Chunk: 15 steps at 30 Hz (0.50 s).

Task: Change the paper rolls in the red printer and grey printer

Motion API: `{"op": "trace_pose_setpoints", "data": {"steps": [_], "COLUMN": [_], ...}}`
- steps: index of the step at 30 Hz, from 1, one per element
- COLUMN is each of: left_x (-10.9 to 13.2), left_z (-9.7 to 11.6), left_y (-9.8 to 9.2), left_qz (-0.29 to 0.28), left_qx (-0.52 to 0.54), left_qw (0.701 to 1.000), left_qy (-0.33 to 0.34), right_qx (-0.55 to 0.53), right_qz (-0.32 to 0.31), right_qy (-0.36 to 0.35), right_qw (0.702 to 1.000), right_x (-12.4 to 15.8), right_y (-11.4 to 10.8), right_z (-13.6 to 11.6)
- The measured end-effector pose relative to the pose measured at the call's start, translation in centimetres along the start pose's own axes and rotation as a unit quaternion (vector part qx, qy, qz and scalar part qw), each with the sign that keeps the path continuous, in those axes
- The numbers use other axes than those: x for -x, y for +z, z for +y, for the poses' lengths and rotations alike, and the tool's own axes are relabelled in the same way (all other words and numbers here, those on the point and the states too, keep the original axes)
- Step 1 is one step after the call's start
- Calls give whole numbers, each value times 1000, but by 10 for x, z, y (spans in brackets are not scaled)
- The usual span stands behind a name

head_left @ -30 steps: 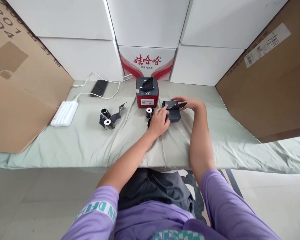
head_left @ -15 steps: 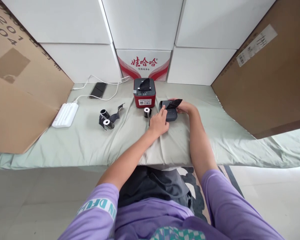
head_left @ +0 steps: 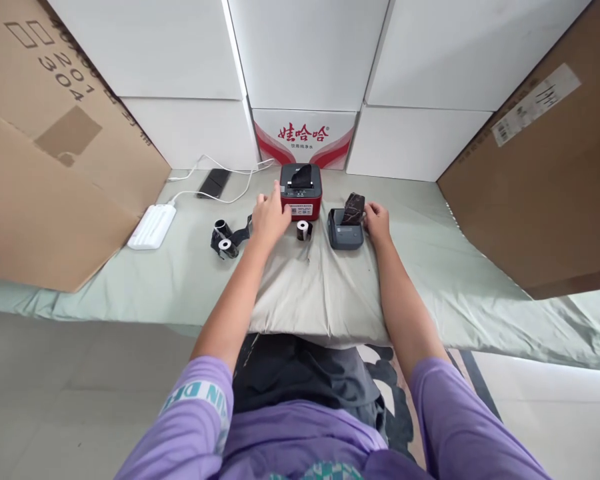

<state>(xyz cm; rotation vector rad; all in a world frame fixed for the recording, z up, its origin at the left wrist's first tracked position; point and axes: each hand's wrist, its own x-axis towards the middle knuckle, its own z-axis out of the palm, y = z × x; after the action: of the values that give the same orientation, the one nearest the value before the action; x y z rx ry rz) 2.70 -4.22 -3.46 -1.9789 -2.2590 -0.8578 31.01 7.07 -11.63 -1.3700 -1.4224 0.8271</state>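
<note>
My left hand (head_left: 270, 217) hovers with fingers spread beside the left face of a red and dark label printer (head_left: 301, 192), holding nothing. A small black-and-white roll (head_left: 303, 230) stands just in front of that printer. My right hand (head_left: 377, 220) rests loosely curled next to a small dark grey printer (head_left: 345, 230), from whose top a dark strip of paper (head_left: 353, 207) sticks up. Whether its fingertips touch the strip I cannot tell. Two dark rolls with a loose dark strip (head_left: 226, 239) lie left of my left hand.
A white power strip (head_left: 151, 227) and a black phone (head_left: 214, 183) with white cables lie at the back left. White boxes (head_left: 305, 60) form a wall behind; brown cartons (head_left: 55, 153) lean in on the left and right (head_left: 540, 167). The table has a pale green cloth (head_left: 455, 273).
My left hand left the small grey printer and moved left to the red printer. My right hand let go of the dark strip, which now stands up from the grey printer.
</note>
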Motion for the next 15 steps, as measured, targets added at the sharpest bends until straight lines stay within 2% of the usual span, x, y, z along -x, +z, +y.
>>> {"op": "trace_pose_setpoints", "data": {"steps": [3,8,15], "left_x": [-15,-32,-84], "left_z": [-10,10,23], "left_y": [-6,-20,-28], "left_qz": [-42,-77,-145], "left_qx": [-62,-142,-157], "left_qw": [997,986,977], "left_qy": [11,29,6], "right_qx": [0,20,40], "right_qz": [-8,-3,-11], "right_qy": [1,-9,-10], "right_qw": [1000,1000,999], "right_x": [2,4,4], "right_y": [0,2,2], "right_z": [-2,-7,-5]}}
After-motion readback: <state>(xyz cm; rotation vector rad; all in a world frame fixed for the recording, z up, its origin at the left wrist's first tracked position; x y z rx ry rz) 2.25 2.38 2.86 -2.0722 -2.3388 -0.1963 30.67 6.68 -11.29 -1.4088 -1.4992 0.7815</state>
